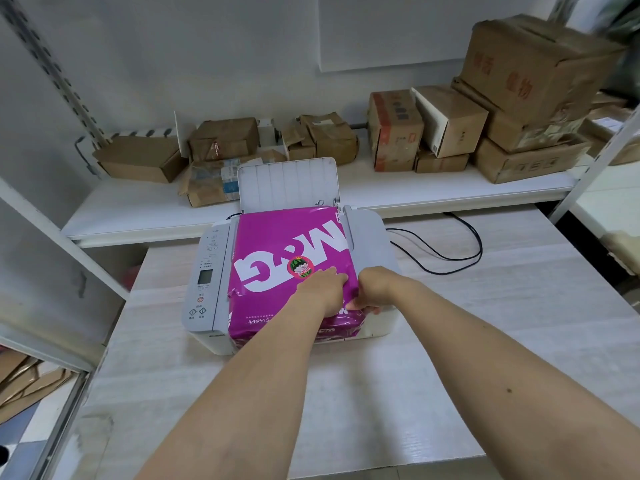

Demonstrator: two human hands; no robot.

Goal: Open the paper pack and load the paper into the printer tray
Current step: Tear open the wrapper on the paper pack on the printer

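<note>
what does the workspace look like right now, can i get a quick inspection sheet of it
surface: pale wood-grain table, bare around the printer.
job's things: magenta paper pack lies flat on top of the white printer, wrapper not yet open; rear tray is raised with no paper loaded.
clutter: nothing seen on the table; cardboard boxes crowd the shelf behind.
hands: left hand rests on the pack's top; right hand pinches the wrapper at its near right corner.
cables: black cable loops across the table right of the printer.
surroundings: white wall, metal shelving, flattened cardboard low on the left.
</note>
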